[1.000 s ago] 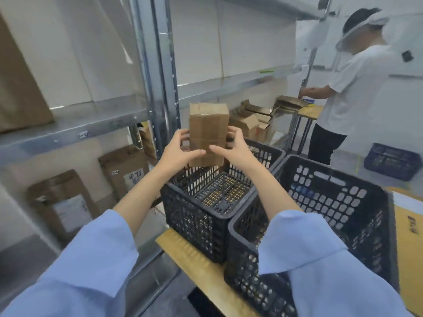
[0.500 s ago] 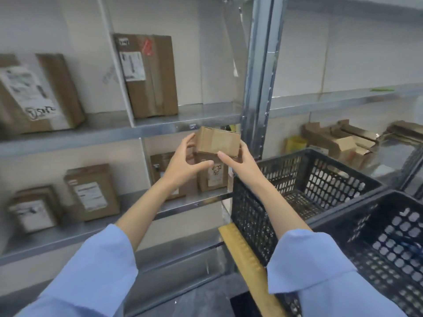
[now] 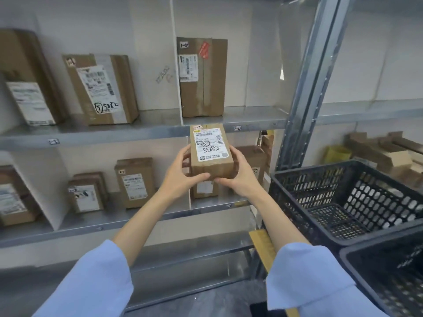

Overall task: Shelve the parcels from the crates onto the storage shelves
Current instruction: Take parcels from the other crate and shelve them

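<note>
- Carrying step in hand: a small parcel [image 3: 211,154] is held up in front of the shelving, label face toward the camera, "5082" handwritten on it.
- It is gripped at its lower half from both sides: the left hand [image 3: 180,177] is curled round the left edge, the right hand [image 3: 242,176] round the right edge, thumbs laid across the bottom front and nearly met.
- Both hands are clenched on the cardboard; neither is free.
- The parcel's top is seen level with the front edge of the upper shelf [image 3: 137,135], just right of the white divider [image 3: 176,65]; no shelf is touched by it.
- A small tag on the parcel's top seems matched by the shelf tag [image 3: 237,128] beside it, so that bay is judged the likely target, though the writing is small.
- A tall parcel [image 3: 202,88] is stood in that bay just beside the divider; bare shelf is seen to its right.
- Next, a lift above the shelf's front edge is called for, then a push inward beside the tall parcel, label kept outward.
- The black crate [image 3: 320,171] is seen at the right, well apart from the hands; no parcel is made out in it.
</note>
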